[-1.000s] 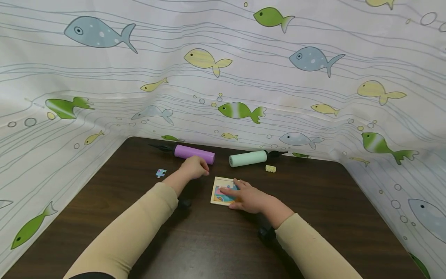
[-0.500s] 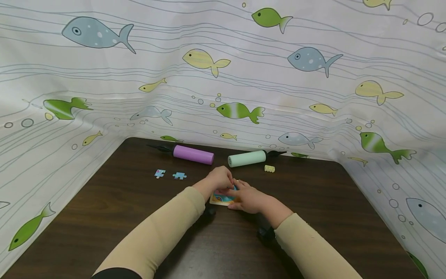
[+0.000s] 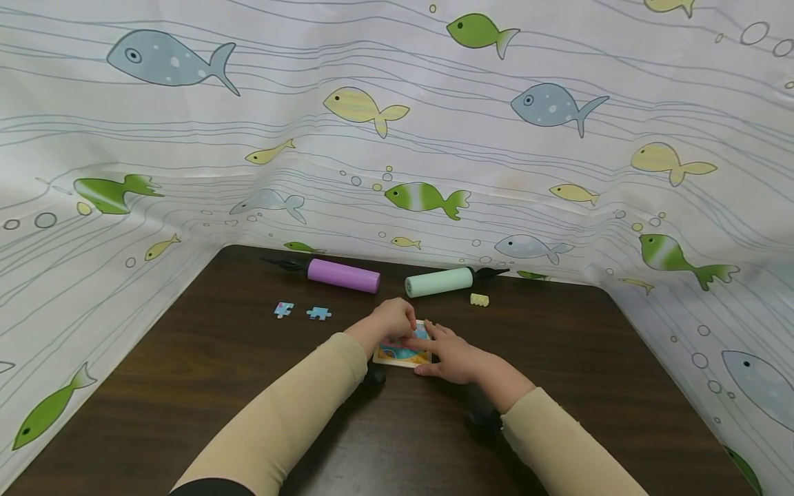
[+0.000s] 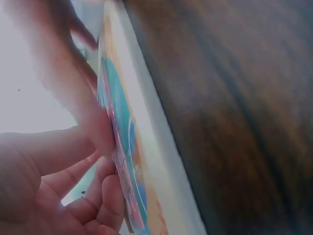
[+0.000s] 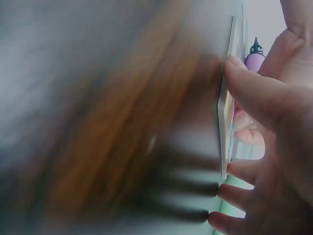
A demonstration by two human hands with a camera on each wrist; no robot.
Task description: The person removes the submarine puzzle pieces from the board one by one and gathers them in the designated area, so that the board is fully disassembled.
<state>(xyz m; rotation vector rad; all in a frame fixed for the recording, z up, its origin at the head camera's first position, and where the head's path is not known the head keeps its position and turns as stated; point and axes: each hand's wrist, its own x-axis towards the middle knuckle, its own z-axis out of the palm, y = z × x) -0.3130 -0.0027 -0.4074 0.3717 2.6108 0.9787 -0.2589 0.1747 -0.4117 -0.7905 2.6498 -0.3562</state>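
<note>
A small jigsaw puzzle (image 3: 397, 356) in a pale wooden frame lies on the dark table, with pink, blue and orange showing in its picture. Over its upper left part my left hand (image 3: 392, 318) bends down, thumb and curled fingers meeting at the picture in the left wrist view; I cannot tell whether a piece is between them. My right hand (image 3: 455, 355) holds the frame at its right side, thumb on the near edge, index finger across the picture. In the right wrist view more fingertips reach past the frame (image 5: 223, 132) towards the table.
Two loose jigsaw pieces, one pink and blue (image 3: 283, 310) and one blue (image 3: 319, 313), lie to the left. Behind are a purple hand pump (image 3: 343, 275), a mint-green pump (image 3: 438, 282) and a small pale yellow block (image 3: 480, 300). Fish-print cloth (image 3: 434, 151) encloses the table's back and sides.
My left hand has moved right and nearer, from in front of the purple pump onto the puzzle, uncovering the blue piece. My right hand has shifted slightly right, exposing more of the picture.
</note>
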